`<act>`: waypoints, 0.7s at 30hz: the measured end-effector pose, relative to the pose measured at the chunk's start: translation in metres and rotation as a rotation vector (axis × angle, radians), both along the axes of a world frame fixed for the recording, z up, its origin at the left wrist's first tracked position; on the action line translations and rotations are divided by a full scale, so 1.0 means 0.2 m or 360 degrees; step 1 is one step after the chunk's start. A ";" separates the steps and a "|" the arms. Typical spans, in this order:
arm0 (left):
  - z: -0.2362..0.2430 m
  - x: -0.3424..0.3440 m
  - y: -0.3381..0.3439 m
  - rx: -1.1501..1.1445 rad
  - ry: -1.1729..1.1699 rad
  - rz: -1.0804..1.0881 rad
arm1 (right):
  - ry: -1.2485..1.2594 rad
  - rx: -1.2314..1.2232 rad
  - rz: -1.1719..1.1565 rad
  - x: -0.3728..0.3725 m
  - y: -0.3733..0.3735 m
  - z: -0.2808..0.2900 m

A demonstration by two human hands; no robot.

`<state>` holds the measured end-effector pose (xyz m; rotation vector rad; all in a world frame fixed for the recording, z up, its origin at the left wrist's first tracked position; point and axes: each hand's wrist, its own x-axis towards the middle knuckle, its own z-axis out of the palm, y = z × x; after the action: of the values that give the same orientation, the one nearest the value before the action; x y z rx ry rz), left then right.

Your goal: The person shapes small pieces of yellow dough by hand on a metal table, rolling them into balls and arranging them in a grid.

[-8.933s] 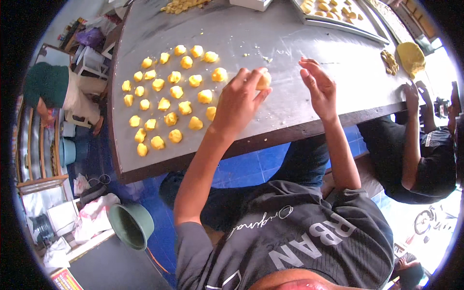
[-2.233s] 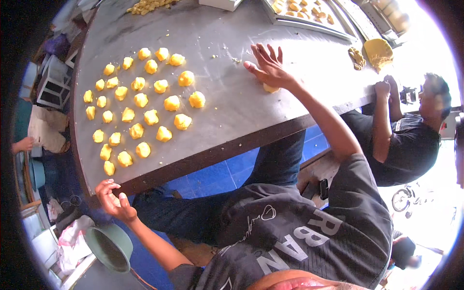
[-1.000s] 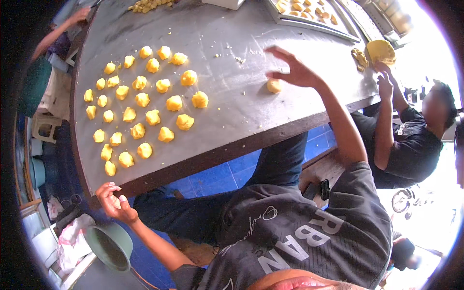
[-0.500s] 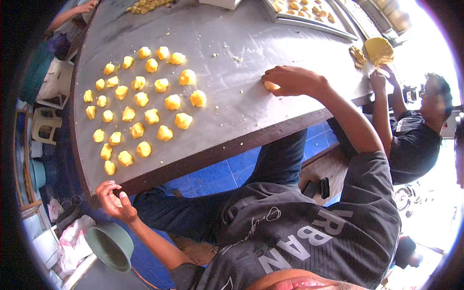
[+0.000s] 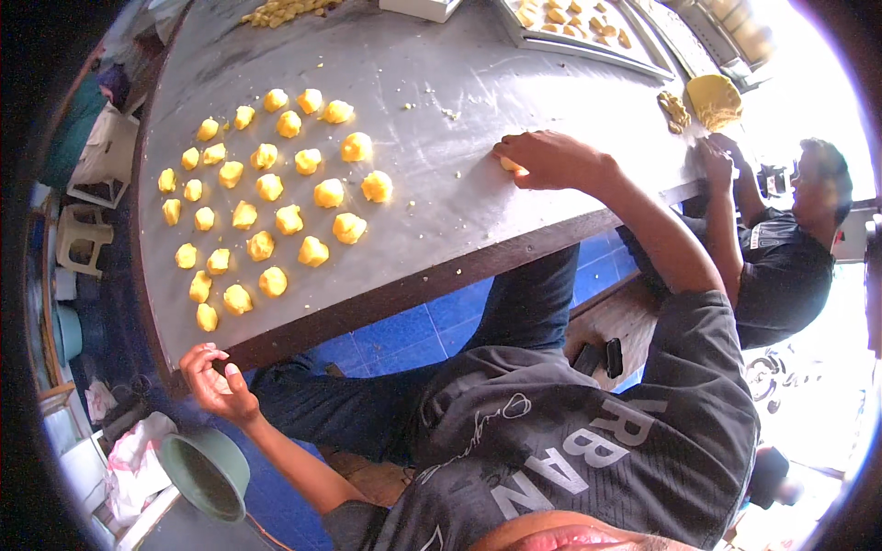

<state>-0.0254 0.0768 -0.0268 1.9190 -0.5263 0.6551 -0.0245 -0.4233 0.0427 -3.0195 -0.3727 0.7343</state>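
Observation:
My right hand (image 5: 553, 160) is on the grey tabletop (image 5: 432, 197), fingers curved down over a small pale dough ball (image 5: 511, 165). Only the near edge of that ball shows under the palm; the rest is hidden. At the table's near left corner my left hand (image 5: 220, 384) is palm up, its fingers loosely bent and the thumb apart, with nothing visible in it. Several rough yellow dough lumps (image 5: 288, 219) lie spaced out in loose rows on the left half of the table.
A tray of small dough pieces (image 5: 602, 57) lies at the far right, near a white box (image 5: 421, 9). A co-worker (image 5: 781, 248) sits at right, hands by a yellow dough mass (image 5: 713, 101). A green bucket (image 5: 207, 468) stands below my left hand; plastic stools (image 5: 84, 237) are left.
My right hand has shifted slightly nearer and turned a little over the dough ball. The left hand stays almost in place. A person's arm at the upper left has gone from view.

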 end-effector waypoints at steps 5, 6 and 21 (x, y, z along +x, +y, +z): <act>-0.01 0.02 0.02 0.0023 -0.0043 -0.0046 | -0.0210 0.0162 0.0105 -0.02 -0.12 -0.03; -0.01 0.02 0.02 0.0038 -0.0059 -0.0066 | -0.0205 0.0158 0.0100 -0.03 -0.10 -0.06; -0.02 0.02 0.00 0.0227 -0.0175 0.0086 | -0.1211 0.0374 0.0217 -0.14 -0.17 -0.29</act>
<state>-0.0223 0.0761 -0.0308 2.0446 -0.6059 0.7792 -0.0516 -0.4576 -0.0160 -2.9291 -0.6146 -0.4693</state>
